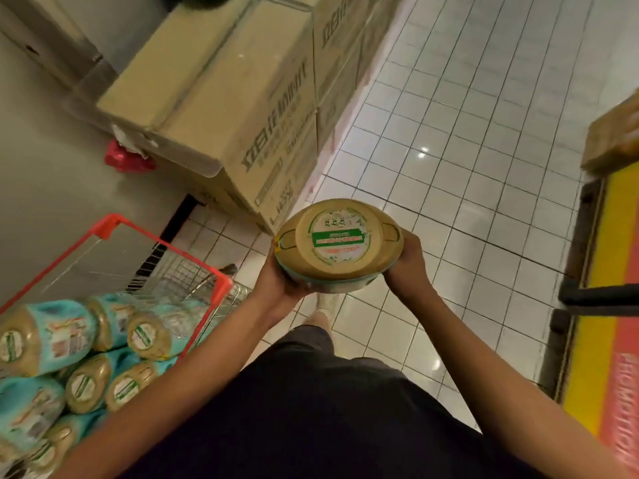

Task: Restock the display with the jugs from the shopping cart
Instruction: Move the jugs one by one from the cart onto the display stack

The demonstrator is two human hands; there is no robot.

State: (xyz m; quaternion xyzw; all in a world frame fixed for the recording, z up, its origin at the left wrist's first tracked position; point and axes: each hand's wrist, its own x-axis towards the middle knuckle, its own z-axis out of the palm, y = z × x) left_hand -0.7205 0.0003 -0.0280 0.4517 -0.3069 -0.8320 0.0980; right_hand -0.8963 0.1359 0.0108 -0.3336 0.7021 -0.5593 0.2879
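Filling most of the view, white tiled floor (460, 140) runs between stacked boxes (238, 98) and a yellow display (600, 264), cut off at right. The cart (138, 230) at lower left holds at least seven jugs (86, 344), partly out of frame. One jug (339, 247), bottom toward the camera, is grasped by left grip (276, 283) and right grip (407, 265) above the floor.

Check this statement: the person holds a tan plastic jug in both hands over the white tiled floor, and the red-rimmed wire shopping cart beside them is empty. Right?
One thing is wrong. The head view shows the red-rimmed wire shopping cart holding stacked teal-labelled tan jugs, not empty. The left hand and right hand do hold the tan plastic jug over the white tiled floor.
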